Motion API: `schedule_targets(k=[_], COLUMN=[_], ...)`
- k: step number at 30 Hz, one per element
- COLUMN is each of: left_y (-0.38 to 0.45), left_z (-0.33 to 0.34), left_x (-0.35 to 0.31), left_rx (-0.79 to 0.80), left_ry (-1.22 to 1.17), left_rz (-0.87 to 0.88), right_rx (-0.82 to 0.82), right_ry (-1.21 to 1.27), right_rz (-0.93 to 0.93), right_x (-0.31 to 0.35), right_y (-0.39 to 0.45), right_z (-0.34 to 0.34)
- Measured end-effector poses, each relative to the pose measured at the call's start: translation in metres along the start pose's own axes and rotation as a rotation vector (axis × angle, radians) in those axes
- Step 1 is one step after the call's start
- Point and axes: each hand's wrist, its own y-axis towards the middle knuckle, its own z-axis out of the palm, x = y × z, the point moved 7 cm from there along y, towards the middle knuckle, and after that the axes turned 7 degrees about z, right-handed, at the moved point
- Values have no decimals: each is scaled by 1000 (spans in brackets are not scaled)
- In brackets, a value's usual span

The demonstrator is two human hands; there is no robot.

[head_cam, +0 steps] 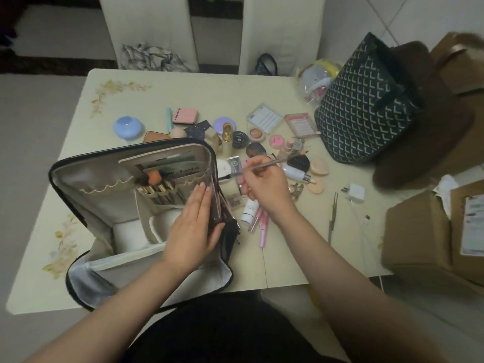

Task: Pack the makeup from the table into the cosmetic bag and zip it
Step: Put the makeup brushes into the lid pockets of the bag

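Note:
The open cosmetic bag lies at the table's near left, its beige lid raised with several brushes in pockets. My left hand lies with straight fingers against the bag's right wall, its thumb round the wall's edge. My right hand pinches a thin silver makeup brush just right of the bag, its tip pointing toward the bag. Loose makeup covers the table's middle: a pink palette, a blue round case, a gold bottle, compacts, pink tubes, and puffs.
A black patterned tote stands at the table's far right. Tweezers and a white charger lie right of the makeup. Cardboard boxes crowd the right side. Two white chairs stand behind the table.

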Motion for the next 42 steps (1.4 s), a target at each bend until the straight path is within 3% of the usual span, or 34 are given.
schedule_targets(k=[2,5,11,18,21,24,27,31,33,39,42], left_y=[-9,-10,2,-18,-20,-18,-11,-10,-11,-15,-13], left_z=[-3,-4,-13,-16,-17,-15,-3,11,10,1,-3], left_x=[6,6,-4,24,33,34,25,19,21,28,28], left_rx=[12,25,3,-77,-8,66,145,228,214,205,211], left_ry=[14,-65,-233,-112,-142,-227,-413,-404,-395,-298,-255], left_rz=[-4,54,62,-242,-387,-426,-353,-304,-281,-208,-174], right_rx=[67,44,25,-17,22,33,21,45,65,-53,-47], right_ry=[-147,-399,-611,-567,-675,-827,-934,-1052,-1028,-571,-670], right_rz=[-124,-249,-277,-257,-217,-208,-215,-199,-204,-255,-278], right_x=[13,14,10,22,11,2,-1,0,0,9,7], right_y=[-1,4,16,13,17,20,22,25,26,12,13], right_z=[36,70,95,101,106,108,112,118,118,109,111])
